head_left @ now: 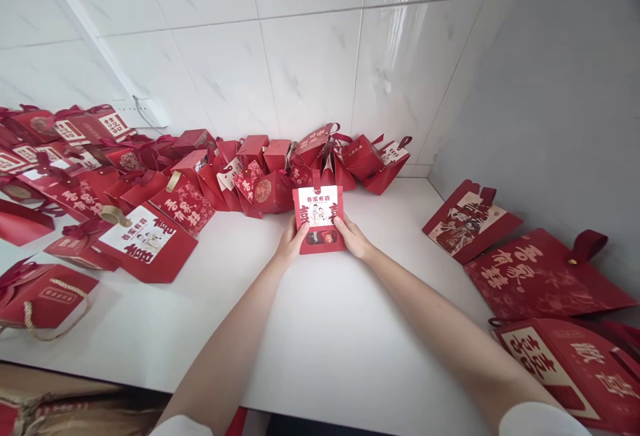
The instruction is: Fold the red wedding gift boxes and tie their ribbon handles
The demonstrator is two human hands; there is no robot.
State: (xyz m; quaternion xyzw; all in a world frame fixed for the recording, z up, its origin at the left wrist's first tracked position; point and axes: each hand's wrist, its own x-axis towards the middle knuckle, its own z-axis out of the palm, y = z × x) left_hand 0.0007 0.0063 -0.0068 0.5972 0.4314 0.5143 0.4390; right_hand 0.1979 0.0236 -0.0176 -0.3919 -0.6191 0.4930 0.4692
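A small red gift box (319,217) with a white picture panel and a little window stands on the white table (325,329) in front of me. My left hand (290,241) grips its left edge and my right hand (354,236) grips its right edge, fingers curled round the sides. Behind it a long row of similar red gift boxes and bags (260,169) leans against the tiled wall.
Flat red bags lie to the left (147,239) and a red bag with a rope handle (47,299) sits near the table's front-left edge. More flat red bags (540,273) lie along the right wall. The tiled wall closes the back and right.
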